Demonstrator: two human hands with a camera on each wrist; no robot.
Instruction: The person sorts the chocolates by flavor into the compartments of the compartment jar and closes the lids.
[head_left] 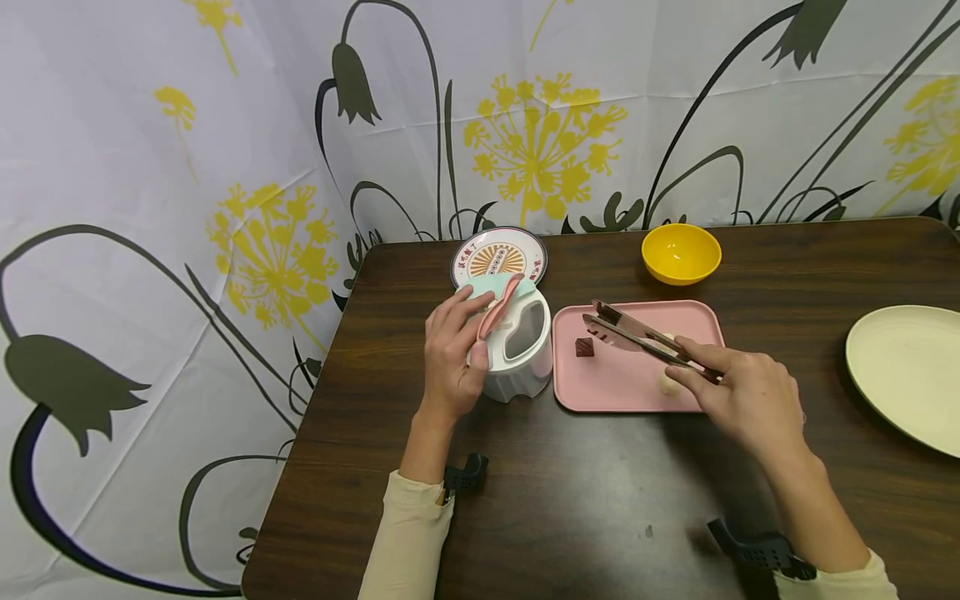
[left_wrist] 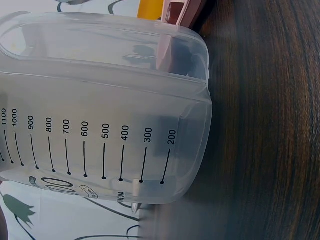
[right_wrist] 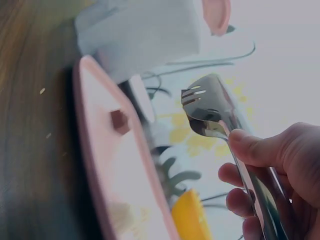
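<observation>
My left hand (head_left: 455, 342) is at the top of a ribbed, translucent storage container (head_left: 517, 382) with a white lid. Its thumb and fingers hold a raised pink flap (head_left: 498, 310), beside an oval opening in the lid. Measuring marks show on the container wall (left_wrist: 100, 100) in the left wrist view. My right hand (head_left: 750, 396) grips metal serving tongs (head_left: 637, 331), which have a slotted end and hold nothing. The tongs reach over a pink tray (head_left: 607, 392), where a dark brown cube (head_left: 585, 347) lies below their tips. A pale piece (head_left: 667, 385) lies on the tray under the tongs.
Behind the container is a round patterned plate (head_left: 498, 252), partly covered by a mint-coloured piece (head_left: 487, 284). A yellow bowl (head_left: 681, 255) stands behind the tray. At the right lies a large cream plate (head_left: 907, 375). A printed curtain (head_left: 570, 50) hangs along the table's back edge.
</observation>
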